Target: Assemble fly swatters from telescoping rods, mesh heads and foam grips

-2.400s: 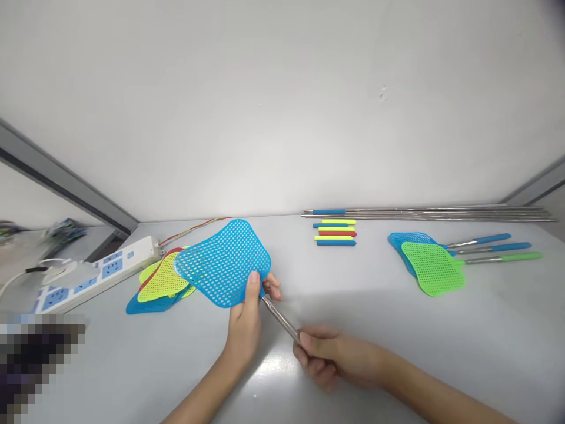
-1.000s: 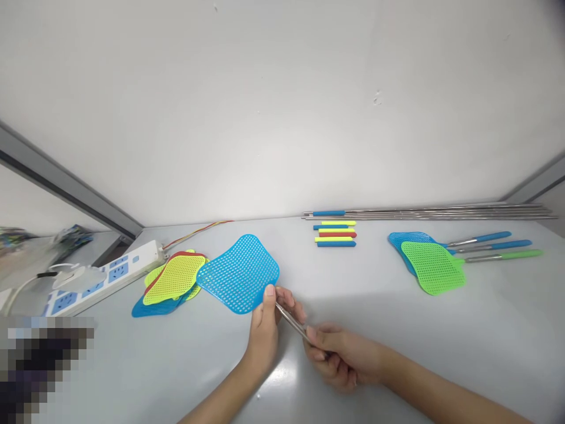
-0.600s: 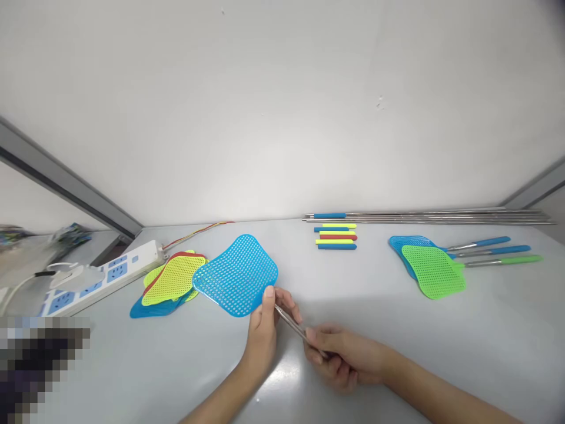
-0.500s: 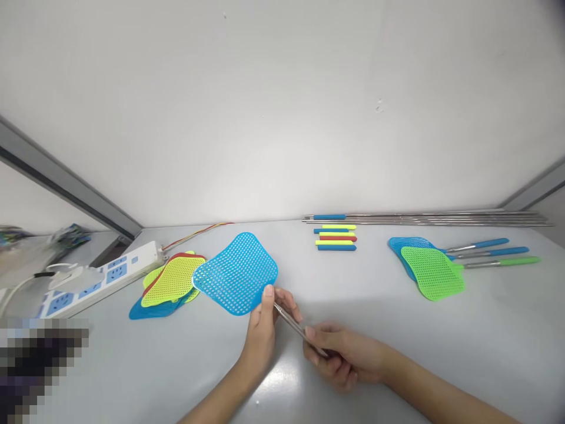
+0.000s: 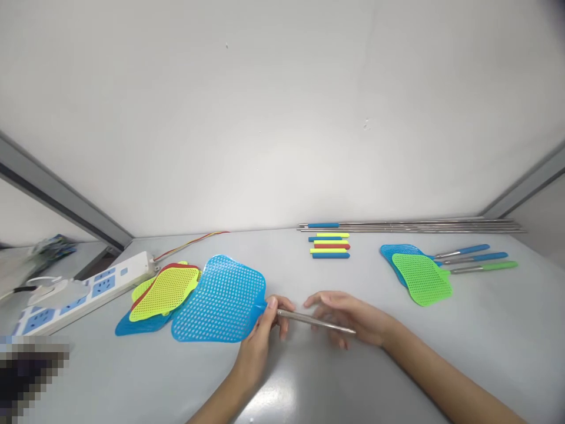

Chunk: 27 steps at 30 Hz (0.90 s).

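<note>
From where I stand, the left hand's (image 5: 259,337) grip is closed at the joint of the blue mesh head (image 5: 218,300) and its metal rod (image 5: 300,317), over the counter (image 5: 406,371). The rod runs rightward, its free end nearer the right hand (image 5: 359,315), whose fingers curl loosely, not clasping; whether they touch, I can't tell.

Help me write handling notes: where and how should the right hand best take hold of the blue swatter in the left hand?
Probably by the free end of the bare metal shaft, coming from the right: the left hand holds it near the blue head, and the slim, straight shaft points rightward.
</note>
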Available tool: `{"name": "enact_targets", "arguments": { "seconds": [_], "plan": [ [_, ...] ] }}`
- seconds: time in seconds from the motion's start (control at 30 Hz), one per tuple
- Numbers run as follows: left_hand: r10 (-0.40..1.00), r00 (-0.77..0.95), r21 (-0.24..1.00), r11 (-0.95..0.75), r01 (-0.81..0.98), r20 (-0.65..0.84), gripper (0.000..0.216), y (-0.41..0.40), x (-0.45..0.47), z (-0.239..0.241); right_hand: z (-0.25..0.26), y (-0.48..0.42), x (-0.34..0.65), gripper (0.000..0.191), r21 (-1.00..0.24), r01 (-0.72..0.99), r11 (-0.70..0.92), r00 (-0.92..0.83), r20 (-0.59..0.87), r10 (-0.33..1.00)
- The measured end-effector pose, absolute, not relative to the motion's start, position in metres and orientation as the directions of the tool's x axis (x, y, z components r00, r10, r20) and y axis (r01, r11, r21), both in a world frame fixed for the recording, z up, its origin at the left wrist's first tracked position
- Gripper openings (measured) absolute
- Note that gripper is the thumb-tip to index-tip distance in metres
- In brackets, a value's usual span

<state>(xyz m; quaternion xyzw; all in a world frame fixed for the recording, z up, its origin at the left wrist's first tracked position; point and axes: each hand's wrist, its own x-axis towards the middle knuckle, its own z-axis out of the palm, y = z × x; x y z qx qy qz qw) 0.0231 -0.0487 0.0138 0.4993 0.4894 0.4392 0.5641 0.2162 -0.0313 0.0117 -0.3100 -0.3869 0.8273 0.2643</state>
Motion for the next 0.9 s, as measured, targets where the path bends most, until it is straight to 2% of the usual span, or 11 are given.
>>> {"name": "enact_targets", "arguments": {
  "seconds": [0.17,0.27,0.4,0.53,0.63,0.73,0.9],
  "plan": [
    [0.987,0.139,0.987,0.097,-0.128,-0.079,0.036,-0.046,0.023,0.016,0.012,-0.021,0.229,0.029,-0.807,-0.283,-0.519,-0.54,-0.312,0.781],
    [0.997,0.057,0.983,0.054,-0.173,-0.045,0.037,-0.043,0.022,0.018,0.008,-0.018,0.231,0.025,-0.79,-0.363,-0.493,-0.521,-0.266,0.811],
    [0.996,-0.034,0.977,0.07,-0.201,-0.078,0.035,-0.038,0.02,0.02,0.003,-0.017,0.23,0.024,-0.791,-0.411,-0.454,-0.479,-0.236,0.845],
    [0.991,0.021,0.965,0.136,-0.223,-0.135,0.034,-0.036,0.02,0.02,0.003,-0.018,0.229,0.025,-0.802,-0.402,-0.442,-0.457,-0.243,0.856],
    [0.987,0.062,0.962,0.156,-0.226,-0.146,0.034,-0.037,0.02,0.018,0.005,-0.018,0.227,0.033,-0.78,-0.446,-0.439,-0.426,-0.246,0.871],
    [0.991,0.054,0.96,0.13,-0.247,-0.12,0.033,-0.039,0.021,0.017,0.006,-0.016,0.227,0.042,-0.741,-0.55,-0.386,-0.325,-0.236,0.916],
    [0.993,-0.011,0.95,0.106,-0.294,-0.114,0.033,-0.037,0.021,0.015,0.001,-0.009,0.232,0.051,-0.717,-0.667,-0.204,-0.042,-0.238,0.97]
  ]
}}
